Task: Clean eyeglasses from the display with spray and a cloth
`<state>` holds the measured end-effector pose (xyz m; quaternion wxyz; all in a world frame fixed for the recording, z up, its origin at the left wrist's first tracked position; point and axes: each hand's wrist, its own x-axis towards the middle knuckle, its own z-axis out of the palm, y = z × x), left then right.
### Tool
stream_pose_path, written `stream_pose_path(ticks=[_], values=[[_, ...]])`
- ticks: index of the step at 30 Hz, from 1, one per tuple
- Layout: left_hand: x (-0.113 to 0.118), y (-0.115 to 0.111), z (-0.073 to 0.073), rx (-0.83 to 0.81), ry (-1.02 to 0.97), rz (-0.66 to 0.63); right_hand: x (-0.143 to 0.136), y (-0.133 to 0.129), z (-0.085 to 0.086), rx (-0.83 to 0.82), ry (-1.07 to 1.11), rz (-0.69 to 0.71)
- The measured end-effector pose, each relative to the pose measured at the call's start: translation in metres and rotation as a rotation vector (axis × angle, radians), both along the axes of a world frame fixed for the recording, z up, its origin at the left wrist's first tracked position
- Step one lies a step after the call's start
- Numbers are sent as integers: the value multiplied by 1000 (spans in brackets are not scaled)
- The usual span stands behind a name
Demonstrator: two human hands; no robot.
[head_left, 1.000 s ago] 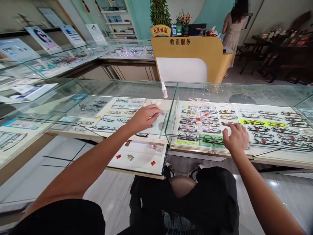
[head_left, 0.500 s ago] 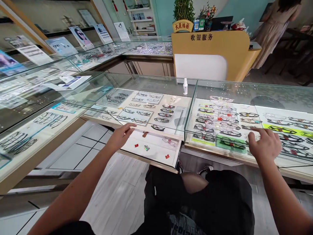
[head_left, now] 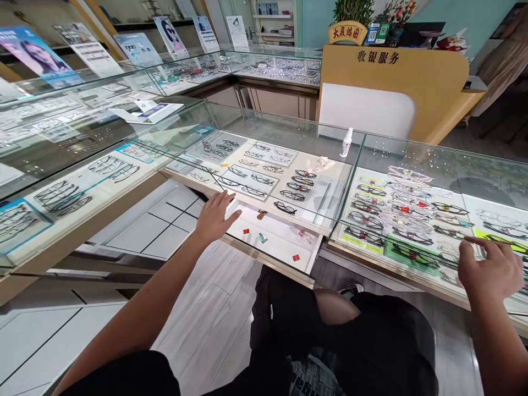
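Observation:
My left hand (head_left: pixel 216 217) is open, fingers spread, above the left end of a pulled-out white drawer (head_left: pixel 272 250), at the front of the glass case. It holds nothing. In the drawer lie small red tags (head_left: pixel 296 257), a small shiny silver tag (head_left: pixel 263 237) and a clear pair of glasses (head_left: pixel 302 235). My right hand (head_left: pixel 490 269) hovers over or rests on the right-hand glass case, its fingers loosely bent and apart with nothing in them; I cannot tell whether it touches the glass. Below it are rows of eyeglasses (head_left: pixel 412 254), one pair on a green card.
A white spray bottle (head_left: pixel 346 143) stands on the glass top (head_left: pixel 284 118). More eyeglasses (head_left: pixel 284 207) lie inside the case above the drawer. Another display case (head_left: pixel 82 231) runs along the left. A yellow counter (head_left: pixel 429 82) stands behind, with a person's skirt (head_left: pixel 501 66) beside it.
The view has turned left, so the cases appear farther right. My left hand's fingers have spread from a closer, bent pose. My right hand remains over the right case. The drawer stays pulled out.

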<state>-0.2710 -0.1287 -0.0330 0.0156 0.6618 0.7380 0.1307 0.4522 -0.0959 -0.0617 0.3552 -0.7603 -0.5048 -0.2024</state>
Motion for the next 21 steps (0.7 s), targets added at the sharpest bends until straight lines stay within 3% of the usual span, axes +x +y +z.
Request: stream_pose_path(ticks=[8,12,17,21], values=[[0,-2,-1,-28,-13,3,2,-4,-20,130,-5,84],[3,2,1,-13,-21,24,-6,-6,-22,117,-17,40],[10,13,3,64,-45,43,-5,-3,-26,98,-25,-7],[19,24,0,248,-97,77,-6,-3,-31,105,-40,-23]])
